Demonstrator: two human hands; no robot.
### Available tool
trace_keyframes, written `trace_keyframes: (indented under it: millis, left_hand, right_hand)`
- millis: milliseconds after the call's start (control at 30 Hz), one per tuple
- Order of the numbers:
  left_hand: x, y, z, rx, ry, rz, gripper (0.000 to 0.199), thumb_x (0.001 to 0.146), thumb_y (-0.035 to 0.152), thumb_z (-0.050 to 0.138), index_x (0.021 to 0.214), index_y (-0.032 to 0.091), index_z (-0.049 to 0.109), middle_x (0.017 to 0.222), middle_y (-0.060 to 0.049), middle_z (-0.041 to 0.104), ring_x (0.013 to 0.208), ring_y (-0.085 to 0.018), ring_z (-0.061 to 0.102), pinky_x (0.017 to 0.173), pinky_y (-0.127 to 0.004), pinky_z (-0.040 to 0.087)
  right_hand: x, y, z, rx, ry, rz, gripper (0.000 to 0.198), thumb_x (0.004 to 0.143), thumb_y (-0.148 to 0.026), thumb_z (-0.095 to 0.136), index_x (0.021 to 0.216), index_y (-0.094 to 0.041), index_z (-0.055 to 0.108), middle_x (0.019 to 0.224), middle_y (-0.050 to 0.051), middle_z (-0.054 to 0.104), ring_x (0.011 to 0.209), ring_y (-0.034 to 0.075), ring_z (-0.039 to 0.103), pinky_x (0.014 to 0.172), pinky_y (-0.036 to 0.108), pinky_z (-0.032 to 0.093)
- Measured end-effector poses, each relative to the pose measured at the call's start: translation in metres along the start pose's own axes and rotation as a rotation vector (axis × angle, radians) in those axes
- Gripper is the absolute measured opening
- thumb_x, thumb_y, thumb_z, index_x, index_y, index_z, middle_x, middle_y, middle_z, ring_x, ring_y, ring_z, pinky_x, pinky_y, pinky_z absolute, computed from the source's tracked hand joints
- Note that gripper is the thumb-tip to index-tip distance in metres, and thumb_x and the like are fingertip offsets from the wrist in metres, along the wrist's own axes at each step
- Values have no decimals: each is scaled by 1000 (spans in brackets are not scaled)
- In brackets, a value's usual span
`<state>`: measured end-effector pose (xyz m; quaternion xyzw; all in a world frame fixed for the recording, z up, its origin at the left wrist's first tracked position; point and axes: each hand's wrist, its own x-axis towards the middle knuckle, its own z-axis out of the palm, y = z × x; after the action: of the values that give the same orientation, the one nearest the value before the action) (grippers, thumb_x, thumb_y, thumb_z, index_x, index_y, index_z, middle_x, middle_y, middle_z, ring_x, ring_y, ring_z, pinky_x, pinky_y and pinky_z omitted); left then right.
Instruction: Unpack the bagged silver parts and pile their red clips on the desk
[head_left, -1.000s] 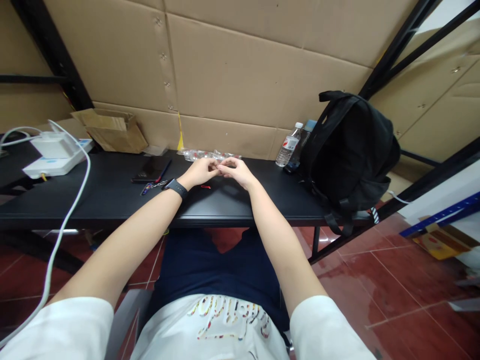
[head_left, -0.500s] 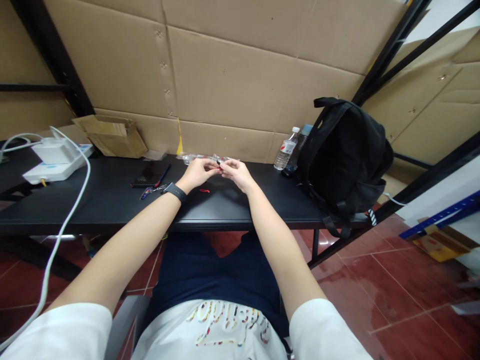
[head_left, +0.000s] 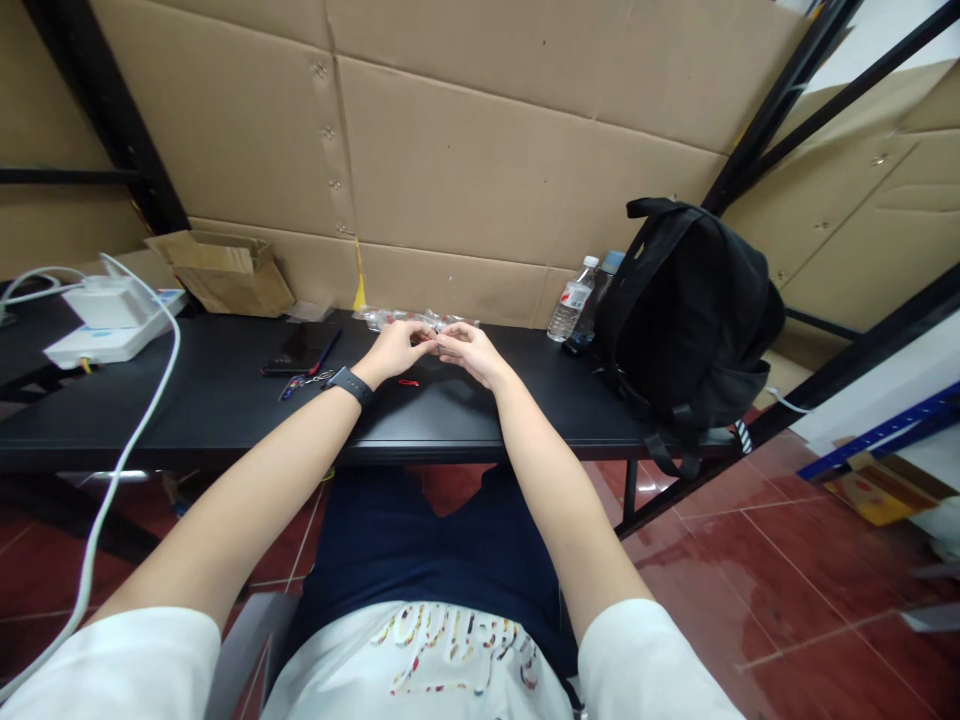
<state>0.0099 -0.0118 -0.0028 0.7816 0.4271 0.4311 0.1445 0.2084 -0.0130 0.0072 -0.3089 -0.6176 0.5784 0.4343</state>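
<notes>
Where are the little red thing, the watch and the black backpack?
Little red thing point(head_left: 409, 382): head view, its middle.
Watch point(head_left: 354, 385): head view, its dark band.
Black backpack point(head_left: 690, 310): head view, middle of its body.

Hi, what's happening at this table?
Someone in a white shirt is working with both bare hands above a black table. The left hand and right hand meet at the fingertips, seemingly around something small, too hidden to name. A small red piece lies on the table nearer the person, and clear plastic packaging lies behind the hands. A black backpack stands off to the right.
</notes>
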Motion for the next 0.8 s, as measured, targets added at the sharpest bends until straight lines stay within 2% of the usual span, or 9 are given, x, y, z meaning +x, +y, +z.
trace_keyframes:
  millis: [367,500,667,800]
  left_hand:
    - [-2,-1,0,175,-65,79,26,86,40,60,80,19,73,80,-7,77,72,-22,68,69,-31,49]
    - [-3,1,-1,199,-78,77,26,86,40,59,83,19,74,80,-7,77,72,-22,68,69,-31,48]
    - [-3,2,-1,130,-91,65,23,83,36,62,88,20,77,86,-6,79,78,-23,71,75,-32,50]
    - [-3,3,0,134,-68,61,25,85,39,63,89,19,78,85,-7,79,76,-22,71,72,-31,50]
  right_hand:
    - [-1,1,-1,-144,-43,32,33,78,-39,86,92,-21,63,91,0,72,82,13,75,74,24,57]
    - [-1,2,-1,-179,-45,30,34,78,-38,87,92,-20,61,91,0,71,79,13,75,68,22,57]
    - [0,5,1,-175,-58,24,43,71,-37,92,95,-21,59,95,-1,70,76,14,75,67,23,59]
    - [2,7,1,-144,-32,9,42,71,-35,92,93,-20,58,87,-2,72,75,13,74,69,24,61]
